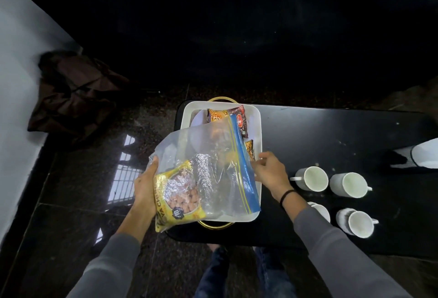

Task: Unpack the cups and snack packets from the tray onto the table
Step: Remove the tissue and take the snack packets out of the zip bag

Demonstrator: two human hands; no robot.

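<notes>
A white tray [257,117] with gold handles sits at the left end of the black table [331,136]. My left hand [145,186] holds a clear zip bag [203,155] with a blue strip above the tray, together with a yellow snack packet [175,205] at the bag's lower corner. A foil packet shows through the plastic. My right hand [270,172] touches the bag's blue edge, fingers apart. Several snack packets [227,113] lie in the far part of the tray. Several white cups [312,178] stand on the table to the right of the tray.
A dark brown bag [73,93] lies on the floor by the white wall at left. White and dark cloth [417,155] rests at the table's right edge. My legs stand at the table's near edge. The floor is dark, glossy stone.
</notes>
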